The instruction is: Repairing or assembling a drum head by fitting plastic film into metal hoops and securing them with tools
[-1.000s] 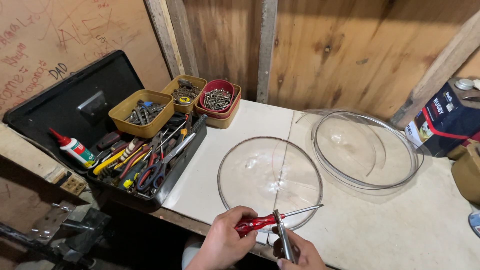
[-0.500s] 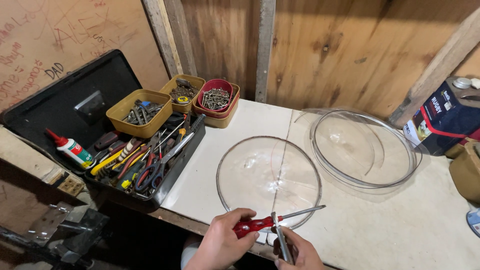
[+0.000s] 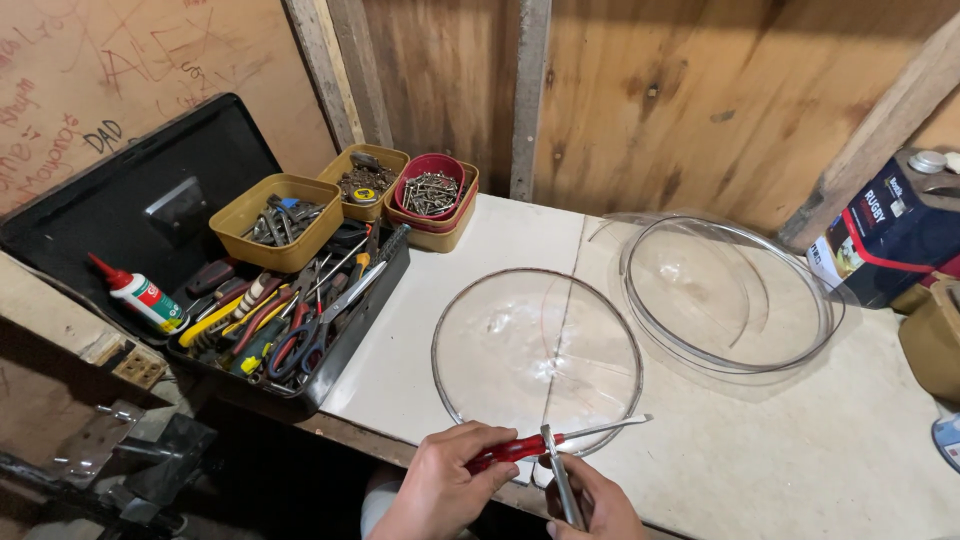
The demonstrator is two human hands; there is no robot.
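left hand (image 3: 445, 487) at near edge of bench, fingers wrapped tight on red handle of screwdriver (image 3: 545, 443), shaft pointing right and lying over near rim of glass lid (image 3: 537, 352). right hand (image 3: 590, 503) just beside it, closed round a thin metal tool (image 3: 560, 485), looks like pliers or a blade, can't tell which; its tip meeting screwdriver shaft close to the handle. both tools crossed at that point, held over bench edge, touching or nearly touching lid rim. lid flat on white bench (image 3: 760, 450), centre near. second, larger lid (image 3: 730, 292) far right, apart from first. open toolbox (image 3: 285, 320) at left, full of pliers and drivers; yellow tray (image 3: 280, 218) of bits, small yellow tub (image 3: 368, 178) and red tub (image 3: 432, 190) of screws at far left. glue bottle (image 3: 135, 293) in box lid. blue can (image 3: 885, 235) far right. judged step: working something at the tool crossing, probably gripping or adjusting a small part on the shaft, lid itself not yet worked on. next move likely needs steady left grip, small controlled motion from right, keep shaft tip off glass to avoid scratch or chip.
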